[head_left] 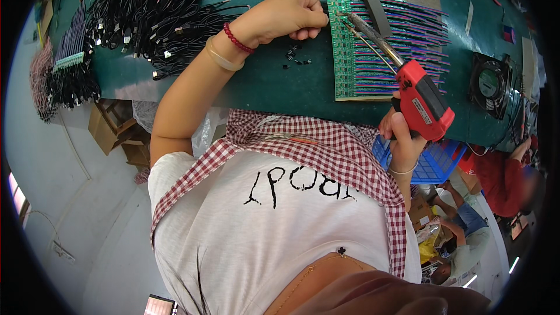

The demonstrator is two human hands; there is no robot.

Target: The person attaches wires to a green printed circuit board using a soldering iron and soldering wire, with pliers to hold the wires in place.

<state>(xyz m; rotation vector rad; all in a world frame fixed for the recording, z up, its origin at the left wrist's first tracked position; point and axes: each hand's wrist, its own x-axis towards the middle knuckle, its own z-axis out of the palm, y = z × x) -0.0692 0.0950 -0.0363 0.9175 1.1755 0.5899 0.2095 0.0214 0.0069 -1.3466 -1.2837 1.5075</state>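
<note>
My right hand (403,137) is wrapped round the grip of a red and black soldering gun (421,96). The gun's metal tip and a thin feed tube reach the upper left part of a green circuit board panel (344,76). Rows of thin coloured wires (402,64) run to the right from the panel. At the panel's upper left edge, my left hand (298,16) is closed in a pinch; what its fingertips hold is hidden. Several small black parts (294,55) lie on the green table below that hand.
A heap of black cables with plugs (157,11) covers the table's left side. Wired boards (70,61) hang over the left edge. A grey curved strip (373,3) lies above the panel. To the right are a black fan (490,84), a blue basket (434,163) and other people.
</note>
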